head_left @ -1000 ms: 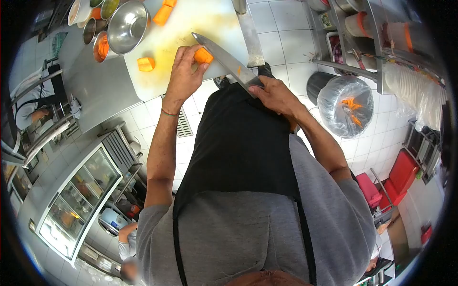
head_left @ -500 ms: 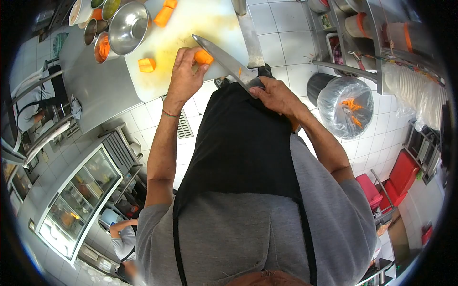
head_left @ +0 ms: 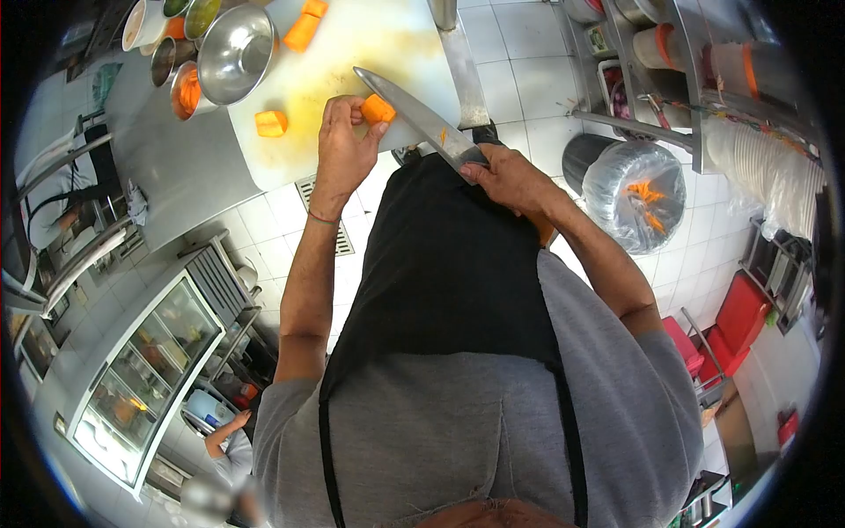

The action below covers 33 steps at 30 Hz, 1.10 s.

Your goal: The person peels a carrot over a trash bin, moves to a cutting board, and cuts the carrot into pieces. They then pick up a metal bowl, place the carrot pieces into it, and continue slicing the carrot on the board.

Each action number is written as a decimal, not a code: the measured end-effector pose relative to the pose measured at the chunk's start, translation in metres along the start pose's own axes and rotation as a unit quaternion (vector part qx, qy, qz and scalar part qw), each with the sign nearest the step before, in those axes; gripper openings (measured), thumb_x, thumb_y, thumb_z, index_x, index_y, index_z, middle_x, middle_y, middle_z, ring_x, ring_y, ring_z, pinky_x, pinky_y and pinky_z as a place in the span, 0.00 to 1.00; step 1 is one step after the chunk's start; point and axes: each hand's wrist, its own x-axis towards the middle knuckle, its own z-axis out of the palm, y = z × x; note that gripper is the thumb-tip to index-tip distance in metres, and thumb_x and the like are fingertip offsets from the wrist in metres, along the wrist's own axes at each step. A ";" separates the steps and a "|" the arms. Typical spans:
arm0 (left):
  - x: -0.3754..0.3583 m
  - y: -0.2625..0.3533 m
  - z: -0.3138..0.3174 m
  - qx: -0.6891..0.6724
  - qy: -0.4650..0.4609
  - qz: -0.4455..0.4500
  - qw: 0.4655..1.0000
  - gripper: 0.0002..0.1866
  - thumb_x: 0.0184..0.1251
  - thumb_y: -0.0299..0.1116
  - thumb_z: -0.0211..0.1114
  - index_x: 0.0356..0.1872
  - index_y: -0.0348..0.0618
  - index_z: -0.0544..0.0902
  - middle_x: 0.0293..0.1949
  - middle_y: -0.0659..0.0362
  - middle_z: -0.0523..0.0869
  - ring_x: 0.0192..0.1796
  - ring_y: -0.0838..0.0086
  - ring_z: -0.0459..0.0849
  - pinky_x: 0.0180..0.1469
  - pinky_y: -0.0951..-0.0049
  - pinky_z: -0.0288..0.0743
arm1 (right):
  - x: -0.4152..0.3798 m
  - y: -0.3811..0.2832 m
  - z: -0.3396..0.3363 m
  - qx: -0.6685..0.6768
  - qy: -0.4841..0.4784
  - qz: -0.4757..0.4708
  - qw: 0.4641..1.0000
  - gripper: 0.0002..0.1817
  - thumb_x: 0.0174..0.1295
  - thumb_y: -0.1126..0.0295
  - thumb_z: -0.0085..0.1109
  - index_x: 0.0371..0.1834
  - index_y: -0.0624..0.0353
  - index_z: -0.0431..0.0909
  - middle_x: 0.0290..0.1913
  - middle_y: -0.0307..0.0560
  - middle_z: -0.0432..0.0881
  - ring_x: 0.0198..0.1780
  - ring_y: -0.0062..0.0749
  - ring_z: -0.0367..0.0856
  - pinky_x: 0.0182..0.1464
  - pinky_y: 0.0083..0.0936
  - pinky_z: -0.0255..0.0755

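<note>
My left hand (head_left: 348, 145) pinches a carrot chunk (head_left: 378, 110) between thumb and fingers, over the near edge of the cutting board (head_left: 339, 77). In my right hand (head_left: 510, 176) is the handle of a large chef's knife (head_left: 418, 114). Its blade points up and left, right beside the chunk, with small orange bits stuck to it. Another cut carrot piece (head_left: 271, 123) lies on the board left of my left hand. Farther up the board are more carrot pieces (head_left: 302, 32), and yellow stains mark its surface.
A steel bowl (head_left: 236, 55) stands at the board's left, beside a smaller container of orange strips (head_left: 187, 91) and several other tubs. On my right, a lined bin (head_left: 635, 198) holds orange peelings below a metal shelf (head_left: 634, 128). Other people (head_left: 231, 449) are at the left.
The carrot chunk has turned slightly in my left fingers and shifted a little right. The knife stays almost where it was. A person at lower left has moved.
</note>
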 end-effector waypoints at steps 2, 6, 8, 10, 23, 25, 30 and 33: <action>-0.001 0.002 -0.001 0.007 -0.006 -0.002 1.000 0.22 0.58 0.22 0.79 0.52 0.32 0.78 0.47 0.50 0.82 0.45 0.64 0.85 0.51 0.67 0.83 | 0.002 0.004 0.002 -0.005 0.006 -0.013 1.000 0.28 0.79 0.49 0.53 0.55 0.71 0.77 0.37 0.59 0.87 0.21 0.37 0.85 0.21 0.33 0.79; 0.001 -0.001 0.000 -0.005 -0.004 0.006 1.000 0.23 0.57 0.23 0.79 0.52 0.33 0.78 0.47 0.50 0.82 0.46 0.64 0.85 0.51 0.67 0.83 | 0.008 0.011 0.008 -0.002 0.021 -0.038 0.999 0.29 0.79 0.49 0.53 0.55 0.71 0.77 0.37 0.59 0.87 0.21 0.38 0.84 0.24 0.34 0.81; 0.000 0.000 0.000 -0.014 0.000 0.007 1.000 0.23 0.57 0.23 0.79 0.52 0.33 0.78 0.47 0.50 0.82 0.46 0.64 0.85 0.51 0.67 0.83 | 0.014 0.010 0.009 0.005 0.004 -0.017 1.000 0.28 0.79 0.48 0.53 0.56 0.70 0.77 0.37 0.58 0.86 0.20 0.38 0.84 0.25 0.35 0.81; 0.000 0.000 -0.001 -0.014 -0.002 0.010 1.000 0.22 0.57 0.23 0.79 0.52 0.33 0.78 0.47 0.50 0.82 0.45 0.63 0.85 0.51 0.67 0.83 | 0.009 0.002 0.007 0.023 0.009 -0.008 1.000 0.23 0.79 0.51 0.54 0.52 0.65 0.77 0.28 0.47 0.80 0.17 0.30 0.77 0.19 0.30 0.73; 0.002 -0.005 -0.002 -0.032 -0.011 0.011 0.999 0.22 0.58 0.24 0.79 0.50 0.34 0.78 0.45 0.51 0.82 0.43 0.63 0.84 0.49 0.65 0.81 | 0.004 0.007 0.035 -0.008 0.110 -0.065 0.992 0.22 0.78 0.52 0.57 0.52 0.65 0.78 0.30 0.53 0.83 0.24 0.39 0.82 0.29 0.37 0.77; 0.002 -0.003 -0.001 -0.054 -0.014 0.001 0.998 0.22 0.58 0.23 0.78 0.51 0.33 0.77 0.46 0.49 0.80 0.43 0.60 0.82 0.49 0.63 0.79 | 0.006 0.005 0.038 -0.004 0.120 -0.060 0.991 0.22 0.78 0.52 0.57 0.46 0.66 0.76 0.34 0.60 0.84 0.34 0.48 0.85 0.40 0.42 0.77; 0.004 -0.005 -0.005 -0.067 -0.029 -0.003 0.997 0.22 0.60 0.24 0.77 0.51 0.32 0.76 0.47 0.48 0.78 0.45 0.59 0.81 0.51 0.61 0.78 | -0.003 -0.007 0.049 -0.030 0.142 -0.024 0.989 0.22 0.78 0.54 0.56 0.45 0.69 0.76 0.37 0.70 0.86 0.44 0.66 0.87 0.46 0.52 0.78; 0.003 -0.008 -0.006 -0.071 -0.044 0.001 0.996 0.22 0.61 0.26 0.77 0.52 0.33 0.76 0.47 0.49 0.78 0.45 0.60 0.81 0.51 0.62 0.78 | -0.003 -0.004 0.063 0.005 0.165 -0.032 0.986 0.22 0.78 0.54 0.57 0.42 0.68 0.74 0.34 0.69 0.85 0.41 0.65 0.88 0.43 0.52 0.78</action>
